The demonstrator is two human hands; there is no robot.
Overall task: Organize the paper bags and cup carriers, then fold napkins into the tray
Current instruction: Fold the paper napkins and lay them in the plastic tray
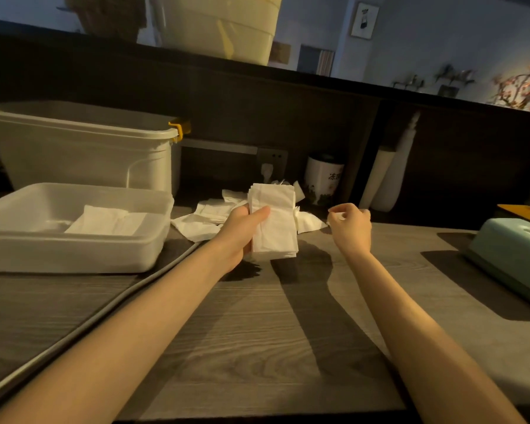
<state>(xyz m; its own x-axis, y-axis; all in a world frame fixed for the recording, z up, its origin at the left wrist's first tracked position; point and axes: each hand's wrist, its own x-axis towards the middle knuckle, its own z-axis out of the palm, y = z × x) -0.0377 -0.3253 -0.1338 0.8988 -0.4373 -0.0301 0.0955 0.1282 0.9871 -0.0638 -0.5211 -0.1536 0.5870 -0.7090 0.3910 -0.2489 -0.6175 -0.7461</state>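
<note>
Napkin stage: left hand [242,228] gripped a folded white paper-napkin stack [274,221]; right hand [349,228] hovered loosely curled, empty. Next, probably into the white plastic tray [74,252].

Bare table [257,325] lies open below both hands. Left of the left hand [242,231] stands the white tray [74,252]; loose napkins [202,218] lie behind it. A green box [511,258] blocks the right hand's [349,228] right side.

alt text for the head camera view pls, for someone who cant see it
A person's left hand grips a stack of folded white napkins upright over a wooden counter, while the right hand hovers beside it, fingers loosely curled. Left of them a white tray holds folded napkins; loose napkins lie behind.
</note>
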